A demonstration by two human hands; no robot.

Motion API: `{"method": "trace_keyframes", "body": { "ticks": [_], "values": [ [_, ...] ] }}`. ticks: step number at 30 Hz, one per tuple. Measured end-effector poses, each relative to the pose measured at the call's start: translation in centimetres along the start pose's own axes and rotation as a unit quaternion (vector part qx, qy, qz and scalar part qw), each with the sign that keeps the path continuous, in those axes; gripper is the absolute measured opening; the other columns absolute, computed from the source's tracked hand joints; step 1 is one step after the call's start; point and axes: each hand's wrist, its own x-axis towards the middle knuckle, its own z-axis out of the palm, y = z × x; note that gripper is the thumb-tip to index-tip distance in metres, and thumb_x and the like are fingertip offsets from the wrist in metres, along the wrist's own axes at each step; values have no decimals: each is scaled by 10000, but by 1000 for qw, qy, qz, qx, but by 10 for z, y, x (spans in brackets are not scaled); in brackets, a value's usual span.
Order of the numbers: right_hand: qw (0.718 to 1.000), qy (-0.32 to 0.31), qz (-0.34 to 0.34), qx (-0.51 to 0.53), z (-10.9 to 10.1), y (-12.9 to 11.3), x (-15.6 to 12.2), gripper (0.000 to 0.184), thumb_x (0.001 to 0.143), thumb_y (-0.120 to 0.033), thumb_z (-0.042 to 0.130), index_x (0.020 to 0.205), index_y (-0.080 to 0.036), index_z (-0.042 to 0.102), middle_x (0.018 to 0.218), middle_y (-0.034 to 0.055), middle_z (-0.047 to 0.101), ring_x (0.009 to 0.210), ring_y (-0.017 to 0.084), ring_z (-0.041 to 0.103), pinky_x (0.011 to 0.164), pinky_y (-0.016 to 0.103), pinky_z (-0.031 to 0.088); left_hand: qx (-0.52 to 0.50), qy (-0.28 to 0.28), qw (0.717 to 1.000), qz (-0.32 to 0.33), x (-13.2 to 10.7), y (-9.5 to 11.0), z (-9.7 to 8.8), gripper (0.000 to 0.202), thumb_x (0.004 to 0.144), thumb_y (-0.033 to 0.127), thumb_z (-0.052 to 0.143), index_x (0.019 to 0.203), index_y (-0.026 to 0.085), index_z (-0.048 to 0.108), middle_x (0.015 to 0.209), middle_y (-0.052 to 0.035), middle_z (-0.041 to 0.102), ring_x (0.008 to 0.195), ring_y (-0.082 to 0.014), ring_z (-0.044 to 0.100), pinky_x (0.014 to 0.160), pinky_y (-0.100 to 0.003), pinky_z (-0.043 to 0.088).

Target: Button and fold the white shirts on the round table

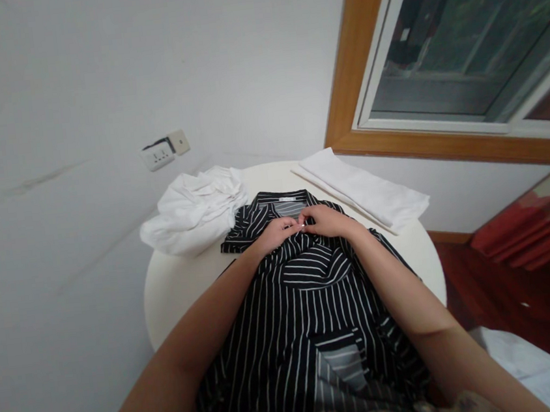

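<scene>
A black shirt with white stripes (277,324) lies front side up on the round white table (177,301), its collar at the far end and its lower part hanging toward me. Just below the collar, my left hand (280,233) and my right hand (324,220) meet at the front opening. The fingertips of both are pinched together on the shirt's placket. A small shiny spot shows between them, too small to make out. The sleeves lie bunched at the sides.
A crumpled white cloth (192,215) sits at the table's back left. Another white cloth, folded flat (361,187), lies at the back right. Behind are a wall with a socket (158,156) and a wood-framed window (444,136). White material (538,368) is at lower right.
</scene>
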Motion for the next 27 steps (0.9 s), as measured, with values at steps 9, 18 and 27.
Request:
{"method": "trace_keyframes", "body": {
  "ticks": [9, 18, 27],
  "values": [
    [1000, -19, -11, -10, -2, 4, 0, 94, 771, -156, 630, 847, -184, 678, 847, 20, 680, 801, 158, 591, 743, 264, 404, -63, -13, 998, -9, -1, 0, 2, 365, 801, 511, 595, 794, 154, 675, 815, -29, 681, 809, -164, 607, 810, -300, 456],
    [999, 16, -25, -24, -10, 5, -1, 65, 785, -159, 611, 822, -194, 651, 841, 17, 658, 805, 165, 572, 752, 276, 393, -95, 15, 995, -12, 1, -3, 4, 391, 828, 513, 555, 927, 155, 677, 972, -48, 685, 964, -194, 591, 947, -345, 410],
    [981, 188, 36, -43, -45, 10, -16, 69, 836, -244, 570, 811, -199, 616, 835, 31, 645, 799, 180, 557, 746, 294, 392, -78, 113, 990, -31, 0, 2, -1, 388, 856, 507, 488, 896, 158, 652, 964, -54, 673, 959, -208, 587, 941, -356, 411]
  ]
}}
